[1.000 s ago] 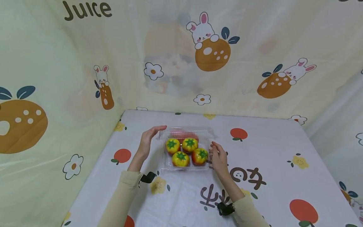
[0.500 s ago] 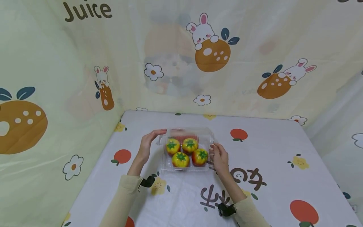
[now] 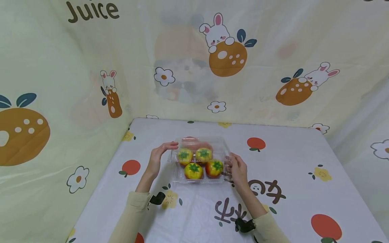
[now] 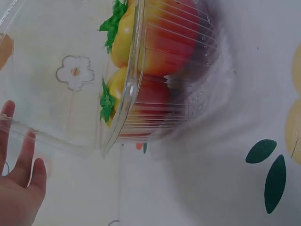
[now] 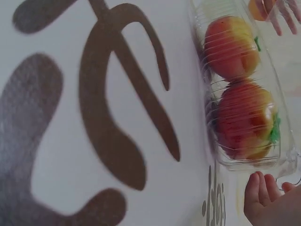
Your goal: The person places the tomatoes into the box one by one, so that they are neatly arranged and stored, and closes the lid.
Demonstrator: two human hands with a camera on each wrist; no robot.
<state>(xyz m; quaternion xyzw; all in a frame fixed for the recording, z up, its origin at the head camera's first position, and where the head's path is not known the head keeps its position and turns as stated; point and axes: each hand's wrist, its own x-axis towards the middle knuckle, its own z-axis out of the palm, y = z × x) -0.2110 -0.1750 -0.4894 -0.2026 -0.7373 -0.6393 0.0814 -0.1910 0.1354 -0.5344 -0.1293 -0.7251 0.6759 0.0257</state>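
A clear plastic clamshell box (image 3: 179,176) lies in the middle of the table, holding several red-and-yellow tomatoes (image 3: 193,171) with green star-shaped tops. Its hinged lid (image 3: 219,145) is raised and tilted, overlapping the two far tomatoes in the head view. My left hand (image 3: 155,160) is at the lid's left edge; in the left wrist view its straight fingers (image 4: 24,160) touch that edge. On the other side, my right hand (image 3: 239,170) has its fingertips at the lid's right edge, beside the box. The right wrist view shows its fingers (image 5: 263,188) loosely extended near the box corner.
A white cloth (image 3: 291,162) printed with red fruit, yellow flowers and dark lettering covers the table. Cream curtains (image 3: 258,91) with rabbit prints hang behind it and at the sides. Black straps (image 3: 157,198) are on both wrists.
The lid has tilted up from the far side and forward over the far tomatoes. My left fingertips have come slightly nearer with it, and my right hand has shifted a little right.
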